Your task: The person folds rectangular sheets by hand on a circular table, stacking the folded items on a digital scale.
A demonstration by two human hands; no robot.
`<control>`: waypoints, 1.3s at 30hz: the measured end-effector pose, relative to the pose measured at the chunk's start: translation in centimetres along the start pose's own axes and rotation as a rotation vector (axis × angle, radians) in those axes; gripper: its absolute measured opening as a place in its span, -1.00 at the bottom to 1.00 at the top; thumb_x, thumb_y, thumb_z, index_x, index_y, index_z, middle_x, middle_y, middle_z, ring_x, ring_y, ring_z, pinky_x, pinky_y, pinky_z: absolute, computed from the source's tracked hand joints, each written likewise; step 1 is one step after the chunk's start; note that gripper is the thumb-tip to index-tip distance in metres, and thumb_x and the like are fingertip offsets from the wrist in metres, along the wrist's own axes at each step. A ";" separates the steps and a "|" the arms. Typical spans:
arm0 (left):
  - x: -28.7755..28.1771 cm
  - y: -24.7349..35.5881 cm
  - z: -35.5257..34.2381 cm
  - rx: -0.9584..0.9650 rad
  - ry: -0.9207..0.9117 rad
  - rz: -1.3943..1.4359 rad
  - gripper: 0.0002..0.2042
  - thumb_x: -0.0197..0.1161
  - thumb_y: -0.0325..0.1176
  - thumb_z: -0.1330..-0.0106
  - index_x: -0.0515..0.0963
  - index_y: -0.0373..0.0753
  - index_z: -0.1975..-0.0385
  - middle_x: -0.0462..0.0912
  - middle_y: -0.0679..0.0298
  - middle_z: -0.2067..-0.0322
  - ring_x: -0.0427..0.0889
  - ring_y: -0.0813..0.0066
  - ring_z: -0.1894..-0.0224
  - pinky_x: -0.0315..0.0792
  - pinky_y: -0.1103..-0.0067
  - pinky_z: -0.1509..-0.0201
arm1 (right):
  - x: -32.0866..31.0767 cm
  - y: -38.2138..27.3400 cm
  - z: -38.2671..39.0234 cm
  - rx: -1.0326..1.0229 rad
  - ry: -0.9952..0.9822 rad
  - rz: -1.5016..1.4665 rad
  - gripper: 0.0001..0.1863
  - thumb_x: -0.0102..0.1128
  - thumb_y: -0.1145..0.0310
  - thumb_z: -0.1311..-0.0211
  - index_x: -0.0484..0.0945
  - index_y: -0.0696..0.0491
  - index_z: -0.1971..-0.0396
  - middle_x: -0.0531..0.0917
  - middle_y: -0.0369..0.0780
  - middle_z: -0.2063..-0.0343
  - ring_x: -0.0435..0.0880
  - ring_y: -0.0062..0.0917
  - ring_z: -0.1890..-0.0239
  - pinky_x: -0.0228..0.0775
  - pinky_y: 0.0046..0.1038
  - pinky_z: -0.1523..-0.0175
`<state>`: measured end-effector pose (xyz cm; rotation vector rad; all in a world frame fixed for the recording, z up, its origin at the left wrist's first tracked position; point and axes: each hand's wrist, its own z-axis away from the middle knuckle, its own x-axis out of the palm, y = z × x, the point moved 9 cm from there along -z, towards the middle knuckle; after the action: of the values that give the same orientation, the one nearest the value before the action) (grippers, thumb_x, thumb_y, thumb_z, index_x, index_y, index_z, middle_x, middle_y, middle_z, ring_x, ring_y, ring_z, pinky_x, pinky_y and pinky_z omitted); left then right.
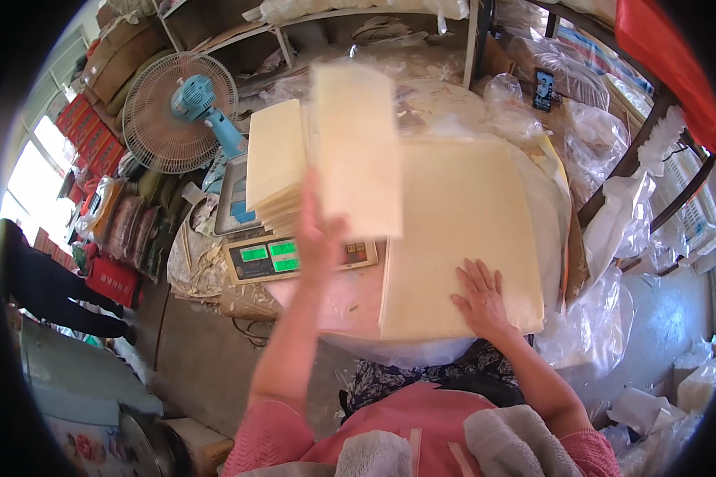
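My left hand (326,230) grips a cream rectangular sheet piece (356,143), slightly blurred, raised just right of a stack of similar pieces (274,159). That stack sits on a digital scale (298,262) with green lit displays and a metal pan (229,203). On the right, my right hand (477,294) rests flat, fingers spread, on a pile of large cream sheets (461,199). A pink surface (344,310) shows below the scale, beside the big pile.
A blue fan (191,99) stands behind the scale. Plastic bags (601,135), a propped phone (543,90) and a metal frame line the right. Shelving (286,44) is at the back. A person in dark clothing (48,286) stands at left near stacked goods.
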<state>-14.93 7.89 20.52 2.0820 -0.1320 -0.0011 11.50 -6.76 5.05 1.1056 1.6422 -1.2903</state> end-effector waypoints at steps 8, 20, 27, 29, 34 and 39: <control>-15.0 -1.8 -10.2 -0.332 0.184 0.114 -0.31 0.16 -0.65 -0.09 0.25 -0.38 -0.34 0.55 0.14 -0.10 0.61 0.44 -0.02 0.48 0.51 -0.11 | -0.3 -0.5 -0.1 -0.019 0.050 0.043 -0.42 0.08 0.11 -0.35 0.31 0.05 -0.29 0.21 -0.11 -0.38 0.09 -0.14 -0.44 -0.17 0.17 -0.42; -4.7 -1.2 6.8 0.202 0.121 -0.651 -0.47 0.27 -0.30 -0.31 0.36 -0.36 -0.24 0.41 0.03 -0.23 0.35 0.18 -0.29 0.17 0.35 -0.39 | -1.1 -6.2 0.4 -0.235 -0.114 -0.222 -0.75 0.26 0.31 -0.21 0.62 0.00 0.11 0.65 -0.20 0.08 0.54 -0.32 -0.12 0.12 0.04 -0.35; -1.0 -6.3 15.3 -0.056 -0.064 -0.512 -0.50 0.20 -0.31 -0.36 0.33 -0.37 -0.25 0.38 -0.02 -0.23 0.35 0.11 -0.30 0.21 0.37 -0.38 | 0.8 -12.5 0.1 -0.528 -0.161 0.119 -0.88 0.23 0.27 -0.18 0.64 -0.02 0.36 0.61 -0.28 0.39 0.60 -0.41 0.13 0.10 0.11 -0.36; -1.3 -7.2 16.0 -0.064 -0.063 -0.511 -0.50 0.20 -0.30 -0.36 0.32 -0.37 -0.26 0.38 -0.02 -0.23 0.34 0.10 -0.30 0.21 0.37 -0.38 | 1.7 -13.8 -0.3 -0.568 -0.175 0.178 -0.88 0.18 0.29 -0.18 0.63 0.00 0.42 0.64 -0.25 0.39 0.61 -0.36 0.15 0.09 0.14 -0.34; -1.4 -8.1 16.7 -0.046 -0.064 -0.507 -0.47 0.22 -0.30 -0.36 0.31 -0.31 -0.29 0.33 0.11 -0.29 0.33 0.25 -0.31 0.23 0.38 -0.33 | 3.1 -15.0 -0.5 -0.642 -0.080 0.267 -0.93 0.21 0.33 -0.01 0.55 -0.02 0.56 0.50 -0.31 0.54 0.58 -0.40 0.32 0.22 0.05 -0.28; 0.3 -7.1 16.8 0.073 -0.151 -0.580 -0.62 0.20 -0.52 -0.21 0.49 -0.32 -0.06 0.53 0.03 -0.07 0.47 0.11 -0.18 0.37 0.38 -0.24 | -3.1 -2.8 -5.6 0.260 -0.151 -0.633 -0.75 0.37 0.34 -0.06 0.65 0.10 0.26 0.72 -0.18 0.23 0.68 -0.38 0.10 0.46 -0.41 -0.12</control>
<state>-14.94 -3.29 6.10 2.1227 0.3876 -0.5115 9.65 -2.10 9.94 0.6121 1.8131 -1.9819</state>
